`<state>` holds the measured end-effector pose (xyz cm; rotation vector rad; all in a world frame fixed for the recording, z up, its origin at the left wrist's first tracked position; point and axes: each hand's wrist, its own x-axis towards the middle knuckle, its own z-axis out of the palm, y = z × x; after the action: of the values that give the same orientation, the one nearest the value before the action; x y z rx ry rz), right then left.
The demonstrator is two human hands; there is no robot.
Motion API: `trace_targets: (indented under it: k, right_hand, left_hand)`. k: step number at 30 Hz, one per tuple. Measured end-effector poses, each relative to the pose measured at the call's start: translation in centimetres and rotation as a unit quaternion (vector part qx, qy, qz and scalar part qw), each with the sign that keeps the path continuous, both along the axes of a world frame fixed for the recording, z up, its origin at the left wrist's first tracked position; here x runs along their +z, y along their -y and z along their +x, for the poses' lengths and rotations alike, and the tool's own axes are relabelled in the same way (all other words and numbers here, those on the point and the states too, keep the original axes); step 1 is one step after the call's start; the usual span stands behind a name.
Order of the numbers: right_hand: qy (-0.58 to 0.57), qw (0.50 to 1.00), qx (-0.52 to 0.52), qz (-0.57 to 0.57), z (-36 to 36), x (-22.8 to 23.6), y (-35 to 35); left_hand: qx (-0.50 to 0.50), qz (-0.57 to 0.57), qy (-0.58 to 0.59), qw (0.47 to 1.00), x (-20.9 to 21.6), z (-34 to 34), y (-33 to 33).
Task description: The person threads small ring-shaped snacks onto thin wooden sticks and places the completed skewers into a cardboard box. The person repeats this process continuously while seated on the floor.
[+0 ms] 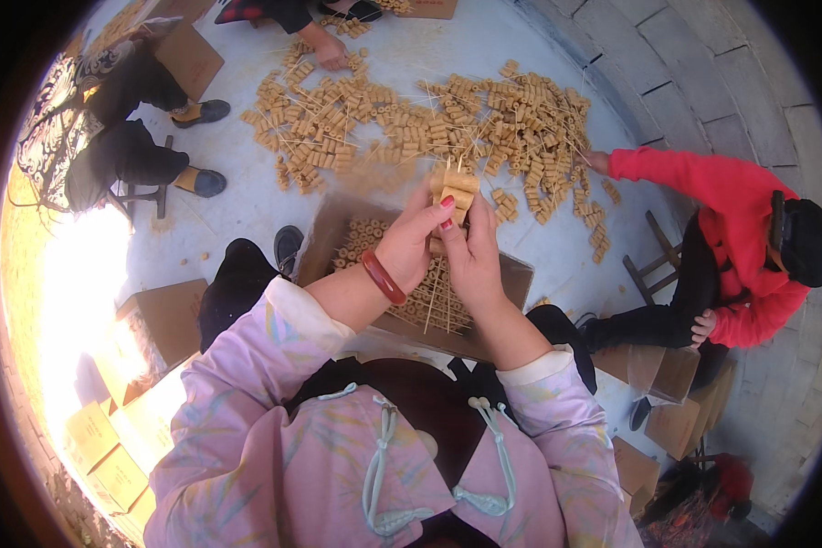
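Note:
My left hand [407, 245], with a reddish-brown bangle at its wrist, and my right hand [475, 265] come together above an open cardboard box [507, 279]. Both are closed around a small bunch of tan, tube-shaped rolls on skewers [459, 189]. Pale stick tips poke out above the rolls. My thumbs press on the near side, and my fingers hide part of the bunch. Inside the box, just below my hands, lie many more skewered rolls [365, 239], some with their round hollow ends facing up and others with long thin sticks showing.
A wide heap of skewered rolls [521, 119] covers the pale floor [237, 215] beyond the box. At right a person in a red top [740, 210] reaches into it; another person's hand [331, 53] touches its far edge. Cardboard boxes [169, 315] stand at left.

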<state>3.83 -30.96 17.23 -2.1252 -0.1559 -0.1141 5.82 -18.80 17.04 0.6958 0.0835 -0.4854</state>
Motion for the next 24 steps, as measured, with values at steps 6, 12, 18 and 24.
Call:
trace_targets:
  k: [6,12,18,24]
  right_hand:
    - [0.048,0.997,0.017,-0.056,-0.3,-0.7,-0.4]
    - [0.040,0.998,0.036,-0.037,-0.1,-0.7,-1.6]
    - [-0.019,0.978,0.041,0.202,5.1,-1.5,5.3]
    - [-0.178,0.982,-0.063,-0.012,11.2,-12.1,17.4]
  left_hand:
    - [0.018,0.005,-0.062,0.998,-0.6,-0.6,-0.2]
    - [0.070,0.008,-0.060,0.996,-1.5,-0.2,-0.1]
    - [0.102,0.072,-0.019,0.992,-1.9,3.1,-2.9]
    - [0.148,0.117,-0.072,0.979,-1.9,4.1,-3.7]
